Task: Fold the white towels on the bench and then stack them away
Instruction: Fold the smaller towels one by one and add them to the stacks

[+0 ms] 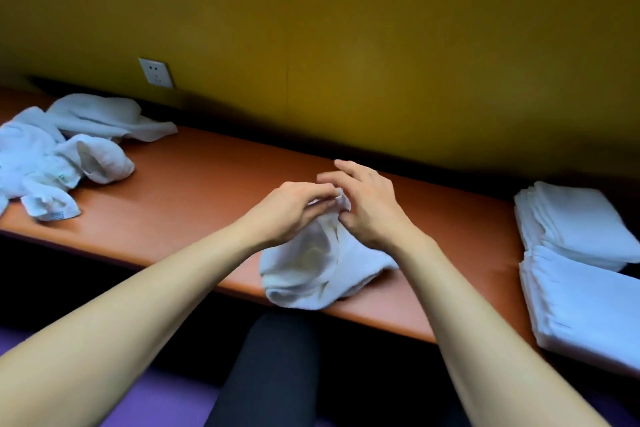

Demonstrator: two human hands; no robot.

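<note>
Towel [322,263], one, pinched by both hands' fingers [320,206]; two folded stacks [578,222] right.

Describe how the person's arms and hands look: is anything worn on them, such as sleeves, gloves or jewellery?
Both forearms are bare as far as the view shows; no sleeve reaches into it. The left hand and the right hand wear no gloves, and no watch, bracelet or ring is visible on them.

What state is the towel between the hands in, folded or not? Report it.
Not folded: the towel lies bunched and rumpled on the bench, with both hands pinching its top edge.
</note>
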